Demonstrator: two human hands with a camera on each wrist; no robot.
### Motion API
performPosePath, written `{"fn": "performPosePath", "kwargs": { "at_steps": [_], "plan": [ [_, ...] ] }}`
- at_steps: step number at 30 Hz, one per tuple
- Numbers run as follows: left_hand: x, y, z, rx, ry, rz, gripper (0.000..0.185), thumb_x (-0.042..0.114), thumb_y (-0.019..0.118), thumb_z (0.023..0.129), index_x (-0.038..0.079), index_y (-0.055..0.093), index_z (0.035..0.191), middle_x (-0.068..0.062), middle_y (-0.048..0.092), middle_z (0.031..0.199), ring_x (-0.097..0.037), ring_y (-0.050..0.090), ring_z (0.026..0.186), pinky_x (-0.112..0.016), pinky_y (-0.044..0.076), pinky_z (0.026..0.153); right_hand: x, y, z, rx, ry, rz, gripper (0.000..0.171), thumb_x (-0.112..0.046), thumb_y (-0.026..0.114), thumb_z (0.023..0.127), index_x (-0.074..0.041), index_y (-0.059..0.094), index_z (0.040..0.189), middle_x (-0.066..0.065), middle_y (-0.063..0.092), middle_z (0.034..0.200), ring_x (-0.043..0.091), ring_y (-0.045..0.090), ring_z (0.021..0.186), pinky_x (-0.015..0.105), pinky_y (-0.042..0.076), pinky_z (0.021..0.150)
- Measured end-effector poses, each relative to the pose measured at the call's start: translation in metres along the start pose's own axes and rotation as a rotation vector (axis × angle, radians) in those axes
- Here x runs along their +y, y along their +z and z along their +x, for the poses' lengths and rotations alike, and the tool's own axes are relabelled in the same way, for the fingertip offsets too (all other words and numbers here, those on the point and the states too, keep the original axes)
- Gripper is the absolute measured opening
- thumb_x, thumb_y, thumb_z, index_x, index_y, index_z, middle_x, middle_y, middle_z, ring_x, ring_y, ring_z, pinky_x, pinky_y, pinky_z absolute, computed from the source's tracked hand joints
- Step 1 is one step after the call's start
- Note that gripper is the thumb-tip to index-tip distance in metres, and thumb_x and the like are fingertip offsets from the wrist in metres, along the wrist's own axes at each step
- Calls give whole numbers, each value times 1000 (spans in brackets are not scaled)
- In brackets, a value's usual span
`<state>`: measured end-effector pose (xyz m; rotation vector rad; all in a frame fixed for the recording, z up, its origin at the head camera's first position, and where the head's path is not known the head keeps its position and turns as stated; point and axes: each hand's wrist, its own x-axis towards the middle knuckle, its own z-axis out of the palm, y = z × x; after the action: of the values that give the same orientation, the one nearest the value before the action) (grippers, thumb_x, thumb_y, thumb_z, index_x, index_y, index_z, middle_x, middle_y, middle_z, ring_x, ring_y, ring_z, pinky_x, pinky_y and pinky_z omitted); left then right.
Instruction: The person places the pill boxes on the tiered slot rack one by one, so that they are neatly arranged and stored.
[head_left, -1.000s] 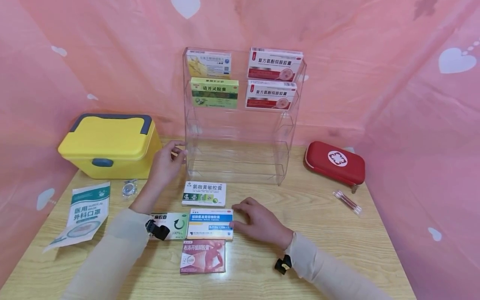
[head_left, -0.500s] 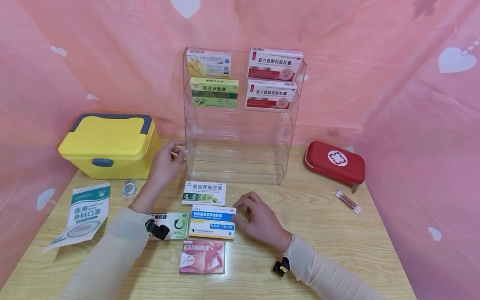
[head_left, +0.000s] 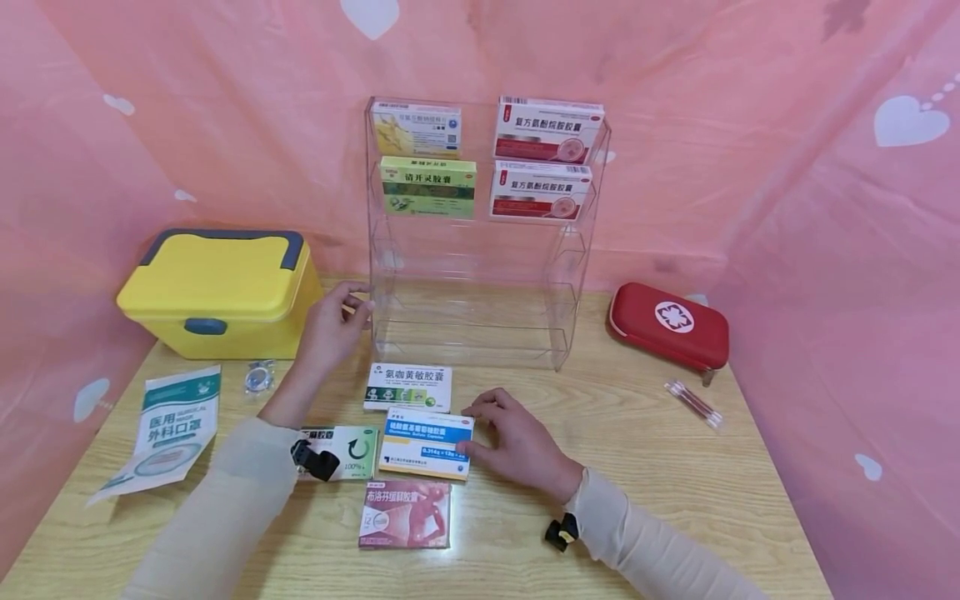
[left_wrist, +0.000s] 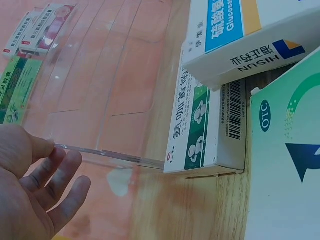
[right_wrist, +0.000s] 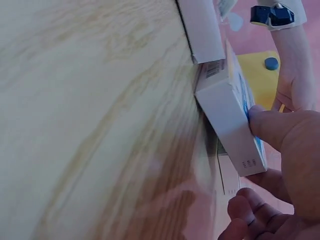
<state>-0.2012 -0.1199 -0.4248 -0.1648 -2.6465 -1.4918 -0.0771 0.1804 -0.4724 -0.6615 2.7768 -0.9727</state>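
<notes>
blue-and-white medicine box point(head_left: 426, 444) sits near the front edge of the wooden tabletop point(head_left: 660, 467), roughly mid-width, its right end tilted up off the wood. right hand point(head_left: 517, 442) grips that right end: thumb on the printed top face, fingers curled at the far edge and underneath, as the right wrist view shows. box's near left corner looks still down on the wood.

left hand point(head_left: 330, 329) is at the left front corner of the clear acrylic rack point(head_left: 480, 242), fingers loosely spread and relaxed, fingertips touching the rack's lower front edge; left wrist view shows it clasping nothing.

neighbours of the held box: green-and-white box point(head_left: 408, 387) just behind it, toward the rack; green otc box point(head_left: 345, 452) touching or nearly touching its left end, partly under the left forearm; pink-red box point(head_left: 406, 512) just in front, nearest the front edge.

rack stands at the back centre of the tabletop. upper two tiers hold four boxes: yellow box point(head_left: 416, 127) over green box point(head_left: 428, 187) on the left, two red-and-white boxes point(head_left: 546, 158) on the right.

yellow case point(head_left: 217, 287) at the back left corner. mask packet point(head_left: 168, 425) and small clear packet point(head_left: 258, 377) along the left edge. red first-aid pouch point(head_left: 669, 323) at the back right, cotton swabs point(head_left: 694, 403) just in front of it.
</notes>
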Motion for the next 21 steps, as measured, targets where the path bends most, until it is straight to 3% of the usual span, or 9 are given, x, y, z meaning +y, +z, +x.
{"fn": "performPosePath", "kwargs": {
  "at_steps": [9,16,21],
  "plan": [
    [0,0,-1,-4,-4,-5,30,18,62,103,9,61,132,-10,64,97,-23,66,78,-38,53,63,-1,0,1,140,-67,54,40,-36,78,91,-19,64,125,-13,53,124,9,57,100,28,53,82],
    [-1,1,0,-15,-4,-17,30,17,61,104,8,61,132,-11,63,98,-27,69,81,-37,54,65,1,1,-10,106,-256,221,29,-17,74,96,-21,61,122,-9,59,122,10,60,98,28,55,79],
    [-2,1,1,-9,-9,-25,30,17,61,104,8,61,132,-12,63,99,-36,69,85,-38,54,64,2,2,-14,90,-346,271,27,-10,72,96,-19,63,119,-6,62,119,10,62,91,27,56,75]
  ]
}}
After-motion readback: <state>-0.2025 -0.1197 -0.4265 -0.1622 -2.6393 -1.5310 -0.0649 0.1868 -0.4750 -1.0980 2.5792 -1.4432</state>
